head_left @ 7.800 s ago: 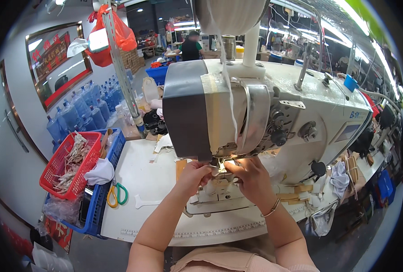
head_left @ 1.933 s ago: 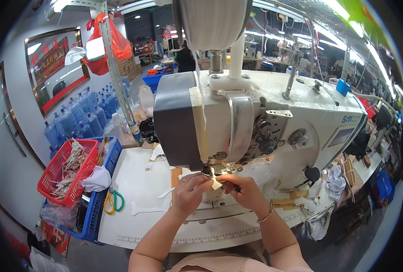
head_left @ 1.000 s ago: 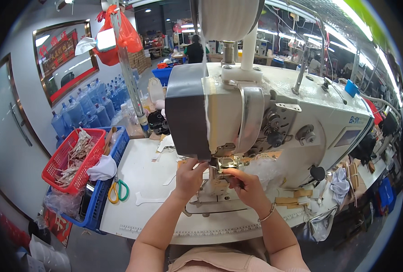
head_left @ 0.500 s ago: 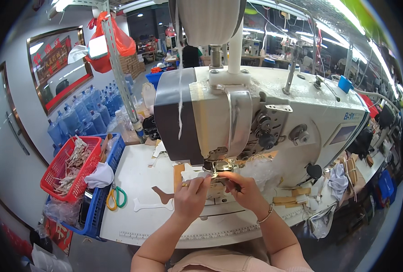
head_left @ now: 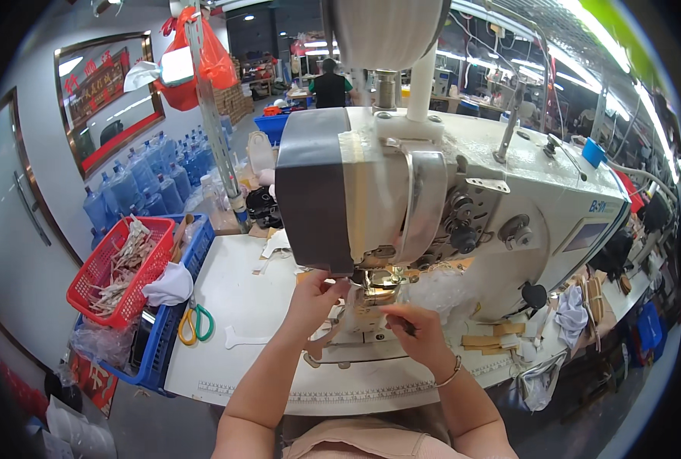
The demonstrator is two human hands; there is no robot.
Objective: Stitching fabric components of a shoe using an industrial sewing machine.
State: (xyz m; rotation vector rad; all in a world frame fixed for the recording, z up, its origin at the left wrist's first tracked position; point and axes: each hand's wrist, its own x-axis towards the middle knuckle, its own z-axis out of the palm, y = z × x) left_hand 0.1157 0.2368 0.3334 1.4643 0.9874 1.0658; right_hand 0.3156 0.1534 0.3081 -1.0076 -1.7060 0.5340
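Note:
A large white and dark-grey sewing machine (head_left: 310, 191) stands before me. Under its head, left of the needle area, my left hand (head_left: 316, 300) is raised with curled, closed fingertips; what they hold, if anything, is hidden. A brown and pale strip (head_left: 327, 333) shows just below that hand. To the right of the brass-coloured presser foot area (head_left: 382, 281), my right hand (head_left: 419, 333) is closed, forefinger pointing toward the machine. A small dark object (head_left: 409, 328) pokes out beneath its fingers, too little visible to name.
Left on the white table lie scissors (head_left: 195, 324) with yellow and green handles and a white cut piece (head_left: 252, 336). A red basket (head_left: 88, 279) rests on a blue crate (head_left: 157, 348). Brown strips (head_left: 493, 338) and crumpled clear plastic (head_left: 440, 294) lie right. A person (head_left: 330, 88) is far back.
My hands have parted from the needle area: the left moved up and left under the machine head, the right drew slightly down and right. The view has shifted a little.

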